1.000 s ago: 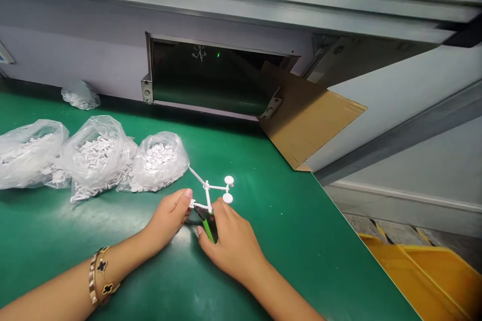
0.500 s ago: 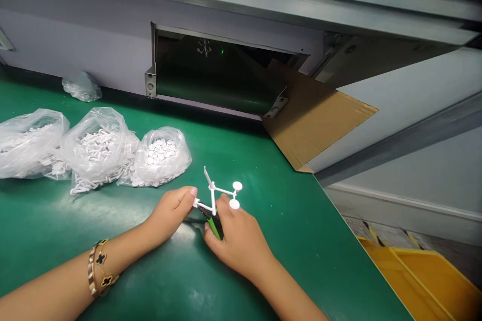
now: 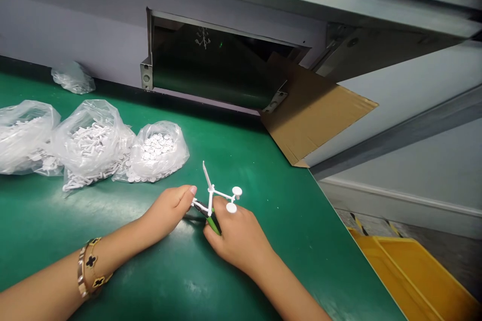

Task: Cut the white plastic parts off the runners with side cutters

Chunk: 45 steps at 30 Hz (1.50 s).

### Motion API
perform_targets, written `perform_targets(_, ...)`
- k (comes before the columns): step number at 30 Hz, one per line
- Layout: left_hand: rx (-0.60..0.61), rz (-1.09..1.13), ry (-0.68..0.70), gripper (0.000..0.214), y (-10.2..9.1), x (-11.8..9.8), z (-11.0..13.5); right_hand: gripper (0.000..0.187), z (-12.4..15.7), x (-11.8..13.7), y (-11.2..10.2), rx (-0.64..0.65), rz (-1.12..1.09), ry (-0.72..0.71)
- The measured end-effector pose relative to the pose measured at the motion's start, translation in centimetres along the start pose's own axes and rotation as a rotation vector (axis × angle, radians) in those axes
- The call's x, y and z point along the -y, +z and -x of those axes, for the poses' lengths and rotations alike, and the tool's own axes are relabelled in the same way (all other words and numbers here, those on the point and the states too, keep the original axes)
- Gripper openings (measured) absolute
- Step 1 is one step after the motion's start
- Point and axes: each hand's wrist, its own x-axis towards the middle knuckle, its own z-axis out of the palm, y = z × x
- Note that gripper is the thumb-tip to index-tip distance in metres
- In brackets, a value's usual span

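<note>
A white plastic sprue point(image 3: 219, 192) with thin arms and two round discs stands just above the green table point(image 3: 263, 200). My left hand point(image 3: 167, 210) pinches one arm of the sprue at its left end. My right hand point(image 3: 237, 235) is closed round green-handled cutters point(image 3: 211, 220), whose tip meets the sprue near my left fingertips. A gold bracelet with dark clover charms sits on my left wrist.
Three clear bags of white plastic parts point(image 3: 158, 150) point(image 3: 92, 145) point(image 3: 22, 135) lie to the left, a small crumpled bag point(image 3: 73, 79) behind them. A dark machine opening point(image 3: 211, 70) and a cardboard flap point(image 3: 312, 110) are at the back. A yellow bin point(image 3: 414, 276) sits below the table's right edge.
The sprue has turned in my hands, its long arm swinging from pointing left to pointing up. Both hands stay in about the same spot on the table.
</note>
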Motion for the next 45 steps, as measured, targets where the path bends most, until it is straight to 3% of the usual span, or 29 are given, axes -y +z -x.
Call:
perform_targets(5,0.041,0.133,-0.086,0.040,0.1,0.4,-0.2,0.012,-0.1,0.3,0.1,0.081,-0.072,0.025)
perform_targets(9,0.077,0.306,-0.177,0.043,0.1,0.4,-0.6,0.005,-0.3,0.0,0.2,0.147,-0.237,0.052)
perform_targets(12,0.097,0.354,-0.163,0.045,0.0,0.3,-0.8,0.007,-0.3,-0.5,0.3,0.134,-0.407,0.018)
perform_targets(14,0.104,0.340,-0.132,0.045,0.0,0.3,-0.9,0.008,-0.3,-0.7,0.5,0.076,-0.553,-0.030)
perform_targets(20,0.163,0.216,-0.075,0.042,0.6,0.7,-0.2,0.009,-0.2,0.3,1.3,-0.302,-0.820,0.005)
perform_targets(27,0.172,0.158,-0.063,0.042,1.4,0.7,0.3,0.007,0.2,0.7,1.2,-0.393,-0.813,-0.062)
perform_targets(30,0.171,0.098,-0.032,0.042,1.3,0.7,0.3,0.008,0.2,0.8,1.3,-0.407,-0.786,-0.013)
perform_targets(37,0.145,0.057,-0.016,0.044,1.3,0.8,0.2,0.012,-0.2,0.4,1.0,-0.272,-0.827,0.029)
perform_targets(42,0.186,-0.075,0.067,0.043,0.9,0.6,0.0,0.010,-0.1,0.5,1.2,-0.275,-0.763,0.029)
perform_targets(45,0.161,-0.087,0.063,0.042,1.0,0.8,0.0,0.007,-0.3,-0.1,1.3,-0.326,-0.672,-0.058)
